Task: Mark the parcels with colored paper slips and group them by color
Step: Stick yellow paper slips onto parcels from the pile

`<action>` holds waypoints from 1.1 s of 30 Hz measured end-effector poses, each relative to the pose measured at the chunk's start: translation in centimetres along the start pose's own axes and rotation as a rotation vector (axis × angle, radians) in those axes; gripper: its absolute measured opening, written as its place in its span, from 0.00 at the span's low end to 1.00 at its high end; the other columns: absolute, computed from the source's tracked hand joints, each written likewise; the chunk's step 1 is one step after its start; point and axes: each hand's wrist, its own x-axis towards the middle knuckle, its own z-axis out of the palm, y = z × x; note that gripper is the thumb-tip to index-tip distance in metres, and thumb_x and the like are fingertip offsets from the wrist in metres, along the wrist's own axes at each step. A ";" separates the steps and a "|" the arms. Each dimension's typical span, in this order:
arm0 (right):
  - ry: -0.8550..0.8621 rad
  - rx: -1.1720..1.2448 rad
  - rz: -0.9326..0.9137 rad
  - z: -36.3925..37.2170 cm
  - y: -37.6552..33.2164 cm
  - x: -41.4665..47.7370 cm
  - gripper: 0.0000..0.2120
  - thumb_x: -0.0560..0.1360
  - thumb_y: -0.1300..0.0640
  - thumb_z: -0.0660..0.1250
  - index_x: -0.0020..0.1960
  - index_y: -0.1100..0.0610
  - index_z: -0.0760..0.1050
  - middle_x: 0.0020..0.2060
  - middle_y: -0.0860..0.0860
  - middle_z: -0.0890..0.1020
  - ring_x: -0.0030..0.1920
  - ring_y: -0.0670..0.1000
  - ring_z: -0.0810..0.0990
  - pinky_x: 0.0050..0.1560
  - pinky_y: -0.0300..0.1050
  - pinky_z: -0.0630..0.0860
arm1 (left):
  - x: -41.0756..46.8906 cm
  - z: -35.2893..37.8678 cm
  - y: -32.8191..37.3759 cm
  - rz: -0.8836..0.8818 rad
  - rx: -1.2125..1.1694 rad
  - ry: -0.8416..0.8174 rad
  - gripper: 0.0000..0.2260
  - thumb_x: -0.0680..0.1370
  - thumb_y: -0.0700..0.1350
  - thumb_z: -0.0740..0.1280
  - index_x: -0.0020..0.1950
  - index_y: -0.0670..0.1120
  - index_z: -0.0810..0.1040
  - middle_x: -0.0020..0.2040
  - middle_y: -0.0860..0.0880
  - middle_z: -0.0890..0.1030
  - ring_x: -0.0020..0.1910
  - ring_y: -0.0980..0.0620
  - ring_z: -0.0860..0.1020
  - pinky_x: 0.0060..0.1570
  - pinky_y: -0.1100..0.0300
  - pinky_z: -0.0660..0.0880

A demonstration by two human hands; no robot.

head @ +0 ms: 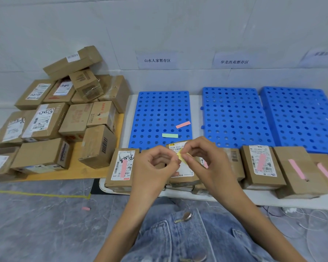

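Hands (155, 165) (206, 161) together, pinching yellow slip (180, 157) (above parcel (185, 170))

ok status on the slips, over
Left grip and right grip both pinching yellow slip, over parcel. Pink slip, green slip lying on left pallet. Nothing blocking.

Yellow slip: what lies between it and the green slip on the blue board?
In the head view, the labelled top of a parcel lies between the yellow slip and the green slip; beyond it, only bare blue board.
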 end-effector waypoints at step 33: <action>0.066 -0.165 -0.073 -0.1 0.0 -0.1 0.04 0.71 0.51 0.65 0.43 0.50 0.75 0.43 0.42 0.77 0.51 0.49 0.76 0.55 0.36 0.69 | -0.6 0.1 0.4 0.141 0.134 0.014 0.07 0.72 0.36 0.72 0.39 0.48 0.83 0.35 0.50 0.84 0.37 0.52 0.82 0.31 0.50 0.81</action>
